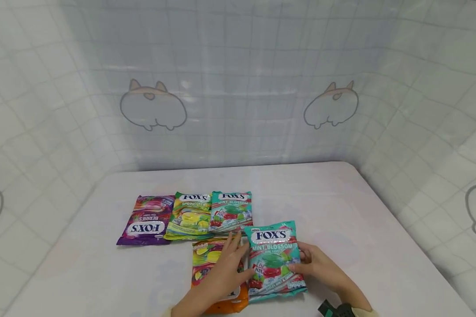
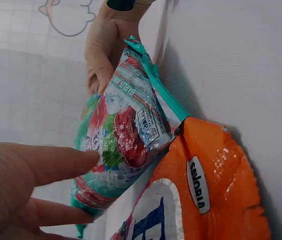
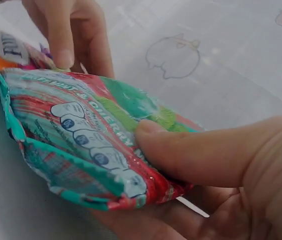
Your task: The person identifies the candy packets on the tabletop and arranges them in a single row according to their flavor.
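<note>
A teal Mint Blossom candy bag (image 1: 273,259) lies at the front, its printed side up. My right hand (image 1: 321,266) pinches its right edge, the thumb on top and the fingers curled underneath in the right wrist view (image 3: 216,170). At the opposite edge is my left hand (image 1: 228,270), fingers extended and spread, thumb tip right at the bag. Beneath that hand an orange candy bag (image 1: 206,259) is partly covered; its orange end (image 2: 226,185) shows beside the teal bag in the left wrist view.
Behind the hands, side by side, lie a purple Berries bag (image 1: 148,220), a yellow-green Spring Tea bag (image 1: 189,216) and a second teal Mint Blossom bag (image 1: 231,211). White table cloth (image 1: 341,211) lies under everything, with grid-patterned curtains (image 1: 238,88) at the back and sides.
</note>
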Demonstrator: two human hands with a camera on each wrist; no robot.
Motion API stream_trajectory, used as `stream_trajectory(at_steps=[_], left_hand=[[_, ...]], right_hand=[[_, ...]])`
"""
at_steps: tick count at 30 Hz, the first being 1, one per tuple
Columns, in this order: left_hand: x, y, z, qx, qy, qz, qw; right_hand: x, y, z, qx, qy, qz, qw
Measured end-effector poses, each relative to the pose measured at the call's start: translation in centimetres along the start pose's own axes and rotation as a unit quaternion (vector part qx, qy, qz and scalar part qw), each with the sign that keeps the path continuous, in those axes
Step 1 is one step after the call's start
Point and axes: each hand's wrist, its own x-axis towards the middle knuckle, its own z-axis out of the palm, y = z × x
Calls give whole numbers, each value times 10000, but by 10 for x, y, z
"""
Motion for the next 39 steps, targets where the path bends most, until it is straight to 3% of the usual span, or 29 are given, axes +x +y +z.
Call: stream_trajectory(at_steps=[4,8,10,18,28,35,39], left_hand=[[0,0,0,-755,-19,-140,9970],[1,-2,1,-1921,-93,-121,9813],[1,-3,1,-2268,-109,-95,9738],[2,-2,-2,-2282,31,-303,9731],[2,-2,-3,-2162,190,-309,9757],[3,-4,-2,-2355,261,-85,9715],[4,-3,-4,-2102,371,-54,9769]], right_hand=[[1,-2,1,-108,86,-163,9998],[0,-2,1,-153,311,-205,9992],[0,-3,1,-135,378,-165,9991],[1,-6,6,21,434,-109,9990],[3,-3,9,-64,604,-63,9981],[6,-2,11,-13,629,-153,9979],[8,1,13,-49,724,-239,9971]])
